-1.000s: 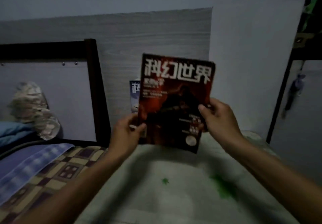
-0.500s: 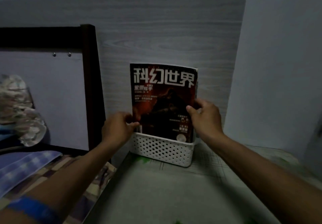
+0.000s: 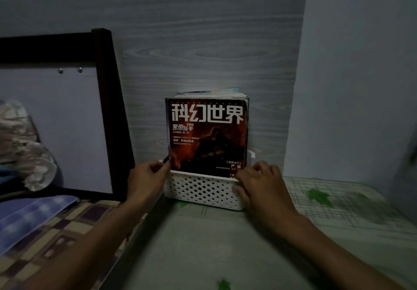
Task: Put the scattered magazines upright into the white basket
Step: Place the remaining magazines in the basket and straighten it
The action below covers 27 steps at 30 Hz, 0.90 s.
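Note:
A red magazine (image 3: 207, 136) with large white characters stands upright at the front of the white perforated basket (image 3: 203, 190). Several more magazines (image 3: 209, 93) stand behind it, only their top edges showing. The basket sits against the wood-grain wall panel. My left hand (image 3: 146, 179) is at the basket's left end, thumb and fingers pinching the red magazine's lower left edge. My right hand (image 3: 261, 183) wraps over the basket's front right corner, fingers draped down its wall, hiding the magazine's lower right corner.
The basket rests on a pale cloth with green leaf prints (image 3: 327, 199). A dark bed frame post (image 3: 108, 109) rises just left of it, with checked bedding (image 3: 56, 233) and a crumpled cloth bundle (image 3: 20, 143) beyond. A plain wall (image 3: 361, 86) closes the right side.
The red magazine went from held in the air to lowered fully into the basket. Both hands slid down to the basket's rim, and the view moved closer.

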Available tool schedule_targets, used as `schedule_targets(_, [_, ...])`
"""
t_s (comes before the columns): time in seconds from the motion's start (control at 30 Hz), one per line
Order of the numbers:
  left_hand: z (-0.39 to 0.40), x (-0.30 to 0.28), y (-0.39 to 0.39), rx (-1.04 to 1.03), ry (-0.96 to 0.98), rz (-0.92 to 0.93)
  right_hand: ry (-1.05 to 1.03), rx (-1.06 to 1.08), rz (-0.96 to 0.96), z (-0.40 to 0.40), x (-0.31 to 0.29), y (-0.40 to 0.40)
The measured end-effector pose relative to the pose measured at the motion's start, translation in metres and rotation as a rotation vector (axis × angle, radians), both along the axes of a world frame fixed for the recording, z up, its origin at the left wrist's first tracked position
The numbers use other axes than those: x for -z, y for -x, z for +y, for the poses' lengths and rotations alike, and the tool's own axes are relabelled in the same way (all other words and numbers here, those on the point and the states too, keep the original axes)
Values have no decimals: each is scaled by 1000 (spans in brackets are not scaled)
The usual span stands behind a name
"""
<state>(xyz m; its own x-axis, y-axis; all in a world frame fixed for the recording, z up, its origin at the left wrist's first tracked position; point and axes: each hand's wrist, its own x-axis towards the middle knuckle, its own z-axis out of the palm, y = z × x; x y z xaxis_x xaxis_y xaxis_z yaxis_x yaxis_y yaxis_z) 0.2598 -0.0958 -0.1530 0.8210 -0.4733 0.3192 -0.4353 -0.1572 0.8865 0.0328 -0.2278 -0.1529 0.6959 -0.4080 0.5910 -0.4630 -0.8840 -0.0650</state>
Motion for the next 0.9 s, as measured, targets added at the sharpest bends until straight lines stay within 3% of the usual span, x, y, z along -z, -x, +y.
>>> schedule_targets(0.3, [22, 14, 57, 189, -71, -19, 43, 130, -24, 11, -1, 61])
schedule_targets(0.4, [12, 27, 70, 190, -57, -114, 9, 200, 56, 15, 10, 80])
schedule_targets(0.7, [-39, 29, 60, 184, 17, -146, -10, 301, 81, -27, 8, 55])
schedule_targets(0.9, [-54, 23, 43, 175, -65, -255, -190, 243, -9, -43, 6, 42])
